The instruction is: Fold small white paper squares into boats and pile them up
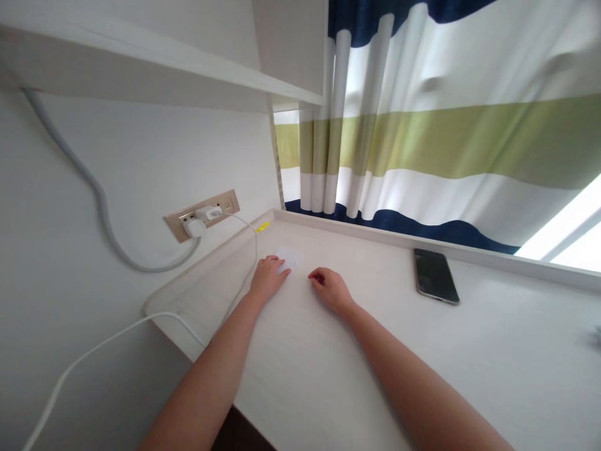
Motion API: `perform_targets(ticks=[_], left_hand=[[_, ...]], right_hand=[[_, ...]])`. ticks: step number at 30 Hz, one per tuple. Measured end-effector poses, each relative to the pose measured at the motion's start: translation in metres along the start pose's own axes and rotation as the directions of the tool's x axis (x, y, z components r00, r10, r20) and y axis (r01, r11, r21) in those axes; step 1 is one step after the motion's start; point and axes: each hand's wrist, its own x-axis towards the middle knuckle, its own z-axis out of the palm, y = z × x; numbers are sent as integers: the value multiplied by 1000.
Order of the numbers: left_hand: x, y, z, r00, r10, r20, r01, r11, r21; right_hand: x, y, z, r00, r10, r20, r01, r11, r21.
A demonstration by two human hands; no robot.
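My left hand (pixel 269 275) rests on the pale desk top (pixel 310 351). Its fingers are apart, with the fingertips on a small, thin white sheet (pixel 290 255) that looks like paper and barely stands out from the desk. Just to the right, my right hand (pixel 330 288) is curled, thumb and forefinger close together near the desk surface. Whatever may be between those fingertips is hidden or too small to name. A short gap separates the two hands.
A phone (pixel 436 275) lies dark-screened at the right. The wall socket (pixel 201 215) holds two white plugs; a thin white cable (pixel 256 250) runs beside my left arm. A yellow strip (pixel 263 227) lies by the back left corner. Above hangs a shelf (pixel 188 75); striped curtains (pixel 422 144) stand behind.
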Motion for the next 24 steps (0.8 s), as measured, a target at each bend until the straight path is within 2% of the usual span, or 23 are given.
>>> perform_targets(ticks=[3,9,13,17,24], left_hand=[[-1,5,-3,999,36,35,-37,999,38],[-7,19,-8,998,27,59,-36,987,158],[-9,24,-9,999,19,45,-29,976,218],[-10,26,-11,1000,16,8,-18,978,209],[-9,29,-19,986,-141,-87,157,961,226]], right_hand=[[-1,0,0,1000,-11,5,11,1000,-7],[-2,2,1,999,-50,6,51,998,-29],[-2,2,1,998,-56,0,56,998,-41],[-2,2,0,999,-45,4,45,998,-41],[-2,0,-1,999,-48,12,49,998,-45]])
